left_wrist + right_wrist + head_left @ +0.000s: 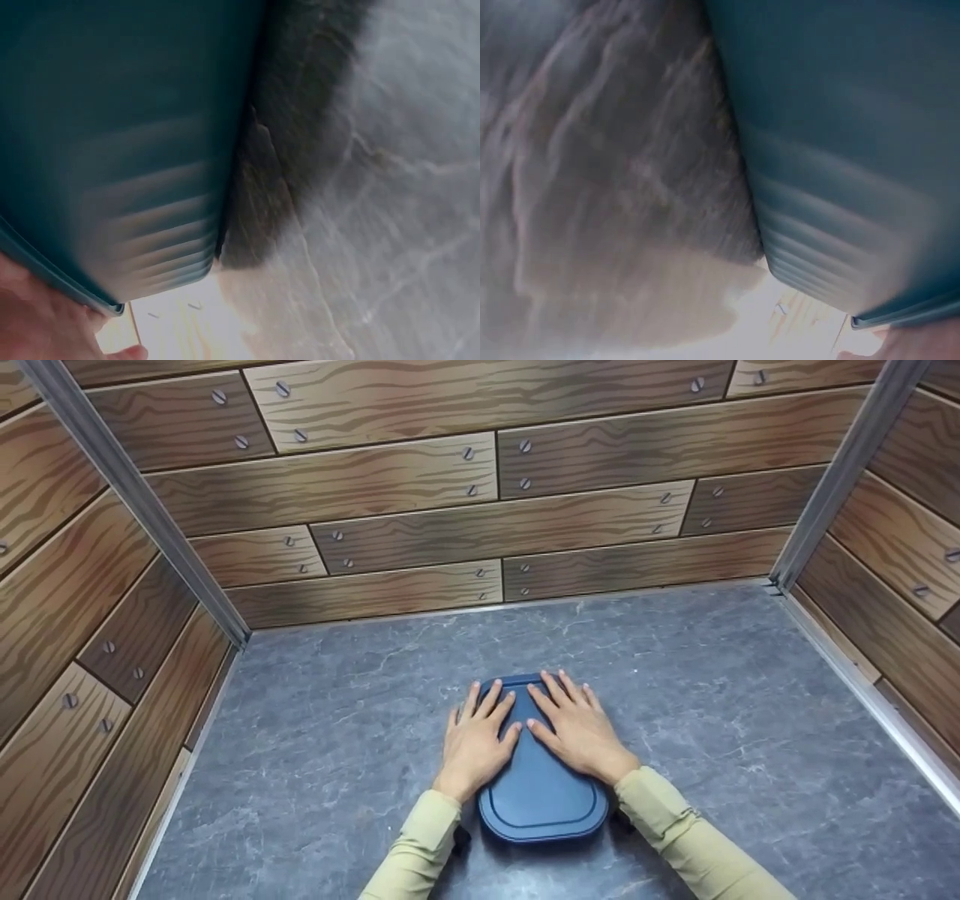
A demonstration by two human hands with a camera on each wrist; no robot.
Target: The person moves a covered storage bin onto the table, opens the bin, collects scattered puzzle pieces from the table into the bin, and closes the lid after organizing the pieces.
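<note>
A blue lidded box (541, 802) with rounded corners stands on the grey tabletop, its long side running away from me. On the left part of its lid lies my left hand (478, 746), fingers spread and straight. My right hand (581, 733) rests likewise on the right part, the two thumbs close together near the middle. Both wrist views show the box's ribbed side wall (161, 217), and at the lid's rim a bit of the left hand (45, 315) and of the right hand (919, 341). What the box holds is hidden by the lid.
The grey marbled tabletop (322, 780) surrounds the box. Wood-patterned panels form a back wall (420, 480), a left wall (82, 690) and a right wall (885, 570), with metal posts (142, 502) at the corners.
</note>
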